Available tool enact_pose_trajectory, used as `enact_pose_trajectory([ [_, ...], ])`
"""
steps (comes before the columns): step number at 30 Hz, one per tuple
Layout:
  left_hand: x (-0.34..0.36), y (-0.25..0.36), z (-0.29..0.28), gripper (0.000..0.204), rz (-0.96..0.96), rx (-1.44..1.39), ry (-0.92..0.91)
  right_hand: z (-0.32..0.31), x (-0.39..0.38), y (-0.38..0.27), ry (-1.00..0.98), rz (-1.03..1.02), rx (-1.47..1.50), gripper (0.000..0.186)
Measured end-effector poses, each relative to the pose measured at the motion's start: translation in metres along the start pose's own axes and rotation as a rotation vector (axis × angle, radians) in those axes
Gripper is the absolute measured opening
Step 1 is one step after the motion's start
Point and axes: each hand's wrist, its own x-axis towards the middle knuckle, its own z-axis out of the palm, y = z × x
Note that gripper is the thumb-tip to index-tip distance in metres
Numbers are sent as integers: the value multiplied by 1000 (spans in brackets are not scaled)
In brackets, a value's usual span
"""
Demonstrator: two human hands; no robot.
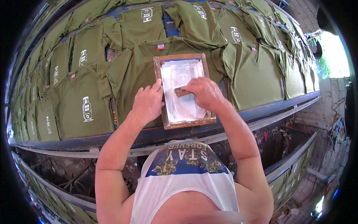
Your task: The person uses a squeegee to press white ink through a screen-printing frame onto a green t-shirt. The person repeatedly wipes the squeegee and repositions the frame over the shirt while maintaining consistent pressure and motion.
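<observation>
A wooden-framed printing screen point(203, 68) with white ink smeared over its mesh rests on a spread olive T-shirt point(134, 59) in front of me. My left hand point(148, 99) grips the frame's left side with curled fingers. My right hand point(204, 93) is closed on a short wooden squeegee point(180, 93) inside the screen, just below a small pale printed shape in the mesh. The squeegee lies slightly slanted, its blade edge partly hidden by ink and fingers.
Rows of olive T-shirts point(253, 78) with white prints lie on a long blue bench point(242, 111) around the screen. Below it runs a dark gap with debris point(279, 149) and metal rails point(69, 153). At the right are a paved floor point(324, 156) and a bright opening point(332, 56).
</observation>
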Motion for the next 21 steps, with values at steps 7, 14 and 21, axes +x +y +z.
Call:
enact_pose_trajectory([
  [7, 0, -2, 6, 67, 21, 24, 26, 20, -87, -75, 75, 58, 37, 43],
  [14, 1, -1, 6, 63, 26, 63, -12, 14, -78, -66, 43, 112, 95, 45],
  [21, 1, 4, 7, 51, 31, 73, 38, 22, -110, -77, 75, 144, 87, 44],
])
